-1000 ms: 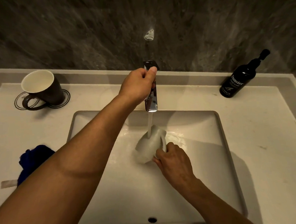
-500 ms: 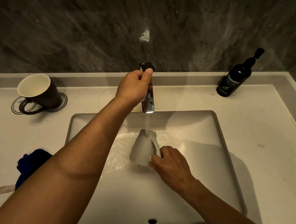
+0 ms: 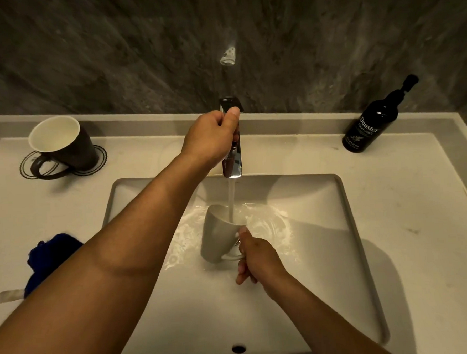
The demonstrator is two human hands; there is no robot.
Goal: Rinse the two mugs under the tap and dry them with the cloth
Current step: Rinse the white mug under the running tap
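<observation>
We see the grey mug [image 3: 219, 233] held upright in the sink [image 3: 350, 224], its mouth under the tap [image 3: 232, 160]; the stream of water [image 3: 231, 201] runs straight into it and spreads in ripples over the basin floor around it; how full the mug is we cannot tell. The dark mug [image 3: 63, 144] stands on a round coaster [image 3: 97, 160] at the far left of the table [image 3: 421, 220], tilted toward us by the lens, its pale inside showing nothing in it; a black hand-wash bottle [image 3: 371, 126] stands at the far right, against the back ledge.

Our right hand [image 3: 259, 257] has its fingers [image 3: 243, 236] closed on the grey mug's handle, the thumb pressed on the handle's top, the mug body just left of the knuckles; our left hand [image 3: 211, 138] is curled round the tap's lever, thumb on top, fingers wrapped tight.

The blue cloth [image 3: 48, 253] lies bunched on the table left of the sink, partly hidden by the left forearm — well apart from both mugs; the basin is open right of the grey mug and toward the near rim, and the table right of the sink lies bare up to the bottle.
</observation>
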